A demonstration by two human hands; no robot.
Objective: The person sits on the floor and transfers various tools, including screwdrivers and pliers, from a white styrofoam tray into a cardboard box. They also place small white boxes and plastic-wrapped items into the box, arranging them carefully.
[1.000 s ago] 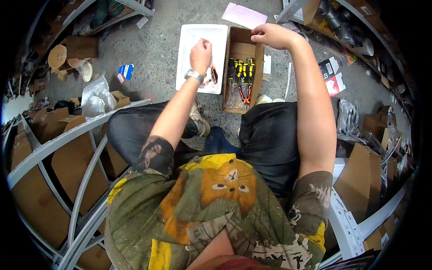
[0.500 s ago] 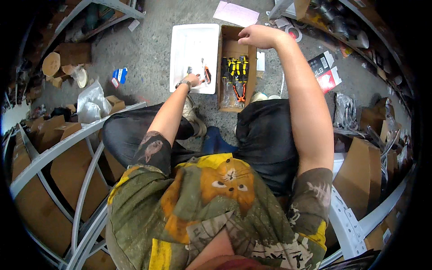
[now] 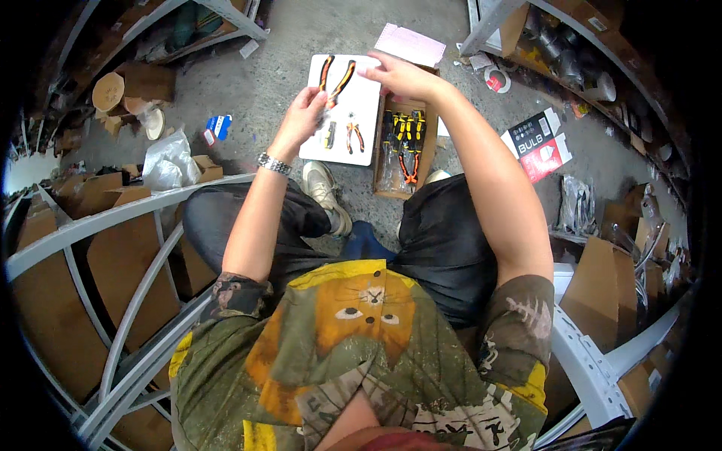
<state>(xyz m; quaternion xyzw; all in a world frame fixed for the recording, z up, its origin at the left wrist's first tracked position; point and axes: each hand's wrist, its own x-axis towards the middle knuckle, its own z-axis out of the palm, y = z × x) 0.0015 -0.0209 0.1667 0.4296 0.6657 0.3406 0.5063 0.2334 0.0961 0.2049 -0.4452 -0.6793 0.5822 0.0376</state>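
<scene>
My left hand (image 3: 304,113) is closed on black-and-orange pliers (image 3: 344,80), their handles spread upward over the white tray (image 3: 364,101). A smaller orange-handled pair of pliers (image 3: 356,137) and a small grey tool (image 3: 330,136) lie lower in the tray. My right hand (image 3: 389,75) is open at the tray's upper right corner, fingers loosely bent, with nothing visible held. Right of the tray is an open cardboard box (image 3: 429,154) holding several yellow-and-black tools (image 3: 407,129) and orange-handled pliers (image 3: 409,167).
Metal shelving (image 3: 122,198) with cartons surrounds me on both sides. A pink sheet (image 3: 410,41), flattened printed packaging (image 3: 540,146), a tape roll (image 3: 497,79), a blue card (image 3: 218,126) and plastic bags (image 3: 167,161) lie around. My shoe (image 3: 323,188) is below the tray.
My left hand has risen from the tray's lower part, now holding pliers. My right hand has moved left and down from the box's top to the tray's corner.
</scene>
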